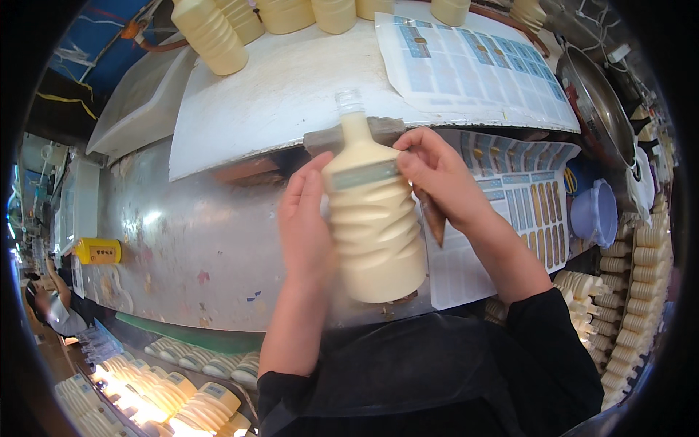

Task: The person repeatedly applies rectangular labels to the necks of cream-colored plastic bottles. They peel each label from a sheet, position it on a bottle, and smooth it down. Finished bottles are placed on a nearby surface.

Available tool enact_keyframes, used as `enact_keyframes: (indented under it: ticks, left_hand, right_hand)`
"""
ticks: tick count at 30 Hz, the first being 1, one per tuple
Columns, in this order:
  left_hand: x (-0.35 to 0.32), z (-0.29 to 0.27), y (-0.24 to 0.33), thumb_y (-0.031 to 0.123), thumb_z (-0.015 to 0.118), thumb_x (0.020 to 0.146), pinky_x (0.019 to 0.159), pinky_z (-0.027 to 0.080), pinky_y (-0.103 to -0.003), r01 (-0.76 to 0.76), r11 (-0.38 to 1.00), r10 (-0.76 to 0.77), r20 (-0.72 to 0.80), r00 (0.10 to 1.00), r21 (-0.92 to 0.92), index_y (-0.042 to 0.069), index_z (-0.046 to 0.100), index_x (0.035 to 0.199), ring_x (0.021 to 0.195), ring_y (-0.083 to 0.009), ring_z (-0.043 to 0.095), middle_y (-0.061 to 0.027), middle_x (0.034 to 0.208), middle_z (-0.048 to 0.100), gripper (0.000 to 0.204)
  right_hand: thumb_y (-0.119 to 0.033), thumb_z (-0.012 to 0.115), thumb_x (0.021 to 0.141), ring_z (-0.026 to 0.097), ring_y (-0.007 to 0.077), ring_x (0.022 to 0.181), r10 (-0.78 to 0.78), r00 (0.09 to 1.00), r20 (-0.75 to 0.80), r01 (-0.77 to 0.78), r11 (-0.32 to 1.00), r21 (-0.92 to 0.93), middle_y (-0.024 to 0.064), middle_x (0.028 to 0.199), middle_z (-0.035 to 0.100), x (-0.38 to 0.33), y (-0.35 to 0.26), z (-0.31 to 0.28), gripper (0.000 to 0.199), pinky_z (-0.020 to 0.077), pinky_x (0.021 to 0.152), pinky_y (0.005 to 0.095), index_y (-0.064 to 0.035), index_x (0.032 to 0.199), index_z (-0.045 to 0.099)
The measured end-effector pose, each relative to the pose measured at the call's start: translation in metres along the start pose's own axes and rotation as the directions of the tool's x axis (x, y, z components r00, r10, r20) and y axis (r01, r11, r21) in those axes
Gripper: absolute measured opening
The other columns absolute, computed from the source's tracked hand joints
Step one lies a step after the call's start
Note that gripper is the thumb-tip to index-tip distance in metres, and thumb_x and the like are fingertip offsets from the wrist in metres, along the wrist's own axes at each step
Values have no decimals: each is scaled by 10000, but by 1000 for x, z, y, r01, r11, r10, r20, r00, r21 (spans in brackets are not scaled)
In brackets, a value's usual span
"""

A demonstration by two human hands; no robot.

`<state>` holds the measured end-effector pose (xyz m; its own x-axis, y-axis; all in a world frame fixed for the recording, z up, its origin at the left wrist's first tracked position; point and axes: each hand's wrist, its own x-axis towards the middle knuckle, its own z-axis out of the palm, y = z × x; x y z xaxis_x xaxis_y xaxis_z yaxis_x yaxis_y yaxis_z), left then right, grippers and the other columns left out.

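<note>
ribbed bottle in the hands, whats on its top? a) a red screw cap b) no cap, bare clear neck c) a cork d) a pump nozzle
b: the cream ribbed bottle, held between the left hand and the right hand, ends in a bare, clear threaded neck with no cap on it.

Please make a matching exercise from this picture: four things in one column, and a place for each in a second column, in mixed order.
Things:
1. cream bottle
2. purple bowl
3. yellow box
4. sticker sheet

Places:
a. far left of the metal table
b. on the white board at the top
c. between both hands
d. right side, below the metal pan

Pairs: 1-c, 2-d, 3-a, 4-b
</note>
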<state>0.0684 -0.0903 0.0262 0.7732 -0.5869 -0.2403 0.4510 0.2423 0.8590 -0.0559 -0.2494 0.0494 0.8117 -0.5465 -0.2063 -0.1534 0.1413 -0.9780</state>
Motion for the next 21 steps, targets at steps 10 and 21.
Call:
enact_keyframes:
  ticks: [10,21]
  left_hand:
    - [-5,-1,1,147,586,1039,1007,499,-328,42,994,-37,47,998,-98,-2,606,1329,1140,-171,607,-105,1269,646,327]
    - [-2,-5,-4,143,687,985,969,518,-310,33,999,-31,51,998,-27,14,621,1306,1094,-161,627,-96,1263,630,352]
  right_hand:
    - [-225,692,1002,509,26,757,-41,999,-32,39,997,-62,-48,829,555,-4,3,7,312,421,692,188,-41,1222,570]
    - [-231,708,991,494,22,732,-52,996,-71,46,995,-88,-53,813,543,-5,3,12,303,403,649,188,-46,1194,578]
